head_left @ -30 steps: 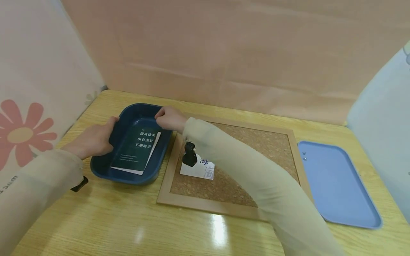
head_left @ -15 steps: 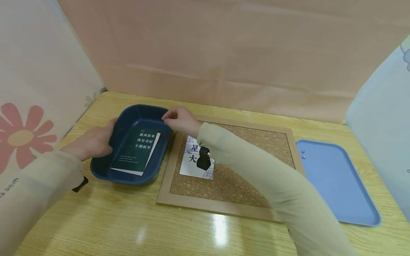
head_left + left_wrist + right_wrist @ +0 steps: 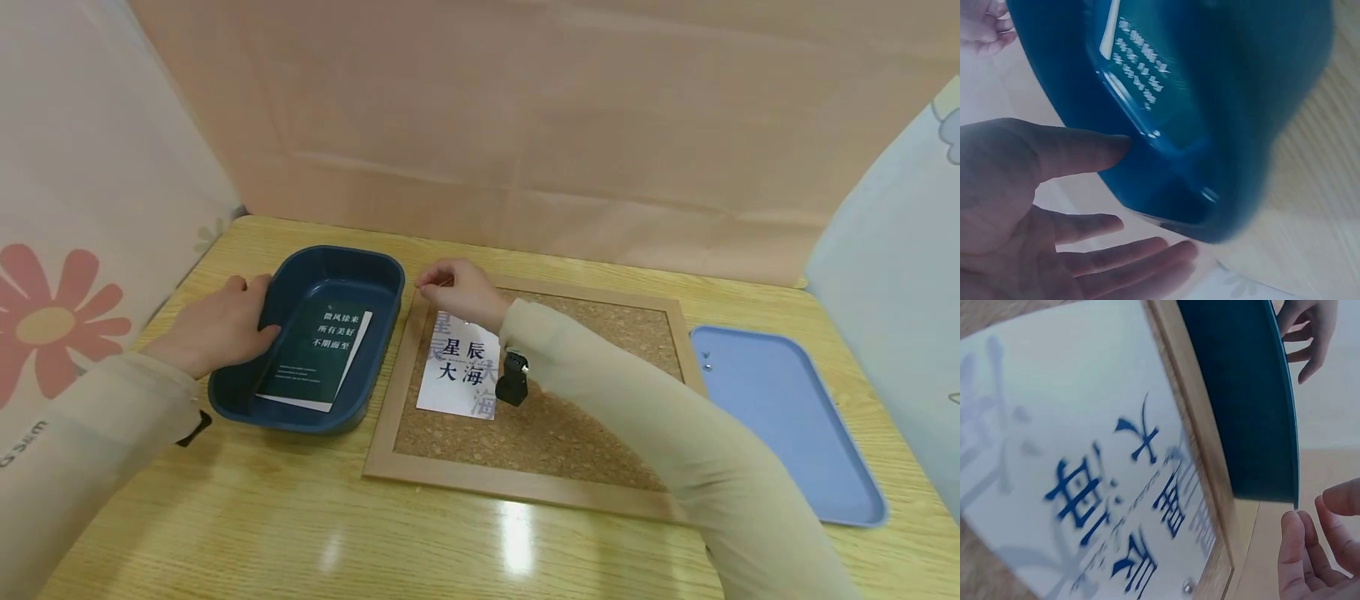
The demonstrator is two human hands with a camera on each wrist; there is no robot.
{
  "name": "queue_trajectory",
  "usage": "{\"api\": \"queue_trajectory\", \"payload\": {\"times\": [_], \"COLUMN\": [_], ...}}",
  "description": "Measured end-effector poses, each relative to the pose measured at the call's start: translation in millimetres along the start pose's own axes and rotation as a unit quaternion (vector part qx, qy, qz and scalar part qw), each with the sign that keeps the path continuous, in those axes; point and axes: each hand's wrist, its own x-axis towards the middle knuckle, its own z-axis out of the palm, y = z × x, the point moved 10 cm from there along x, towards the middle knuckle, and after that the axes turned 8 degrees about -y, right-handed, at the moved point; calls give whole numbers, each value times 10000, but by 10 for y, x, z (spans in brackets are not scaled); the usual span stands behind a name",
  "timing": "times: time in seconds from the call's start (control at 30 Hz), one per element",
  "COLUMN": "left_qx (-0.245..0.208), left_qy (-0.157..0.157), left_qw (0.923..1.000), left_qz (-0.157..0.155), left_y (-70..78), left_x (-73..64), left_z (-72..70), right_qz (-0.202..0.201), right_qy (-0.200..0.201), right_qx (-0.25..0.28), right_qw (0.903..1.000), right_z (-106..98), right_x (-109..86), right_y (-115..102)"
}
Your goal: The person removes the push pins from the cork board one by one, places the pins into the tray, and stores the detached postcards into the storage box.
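Note:
In the head view a dark blue plastic bin (image 3: pixel 378 375) stands on the left, with a dark green card (image 3: pixel 307 350) and a white sheet under it inside. Beside the bin's left rim is my left hand (image 3: pixel 221 329), fingers spread and loosely extended; in the left wrist view (image 3: pixel 1079 206) its thumb lies across the wall without gripping it. Over the upper left corner of a framed corkboard (image 3: pixel 555 442) hovers my right hand (image 3: pixel 461 292), loosely bent and holding nothing visible. Just below it lies a white card with blue characters (image 3: pixel 457 392). One shiny pushpin head (image 3: pixel 1188 586) shows on that card.
A light blue tray (image 3: pixel 787 433) stands right of the corkboard, with two small pins (image 3: pixel 707 361) near its left edge. Pinkish paper (image 3: pixel 525 125) hangs behind the wooden table (image 3: pixel 300 517).
My right hand has moved right, from the bin's right rim to the corkboard's corner, uncovering more of the white card. The left thumb and fingers have spread slightly away from the rim.

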Motion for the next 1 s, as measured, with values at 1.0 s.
{"api": "queue_trajectory", "payload": {"times": [1.0], "left_qx": [-478], "left_qy": [746], "left_qw": [9860], "left_qz": [1412], "left_y": [1190], "left_x": [-254], "left_z": [-387], "right_qz": [877], "right_qy": [-42], "right_qx": [-302], "right_qw": [9957], "right_z": [-212], "right_x": [-184], "right_y": [388]}}
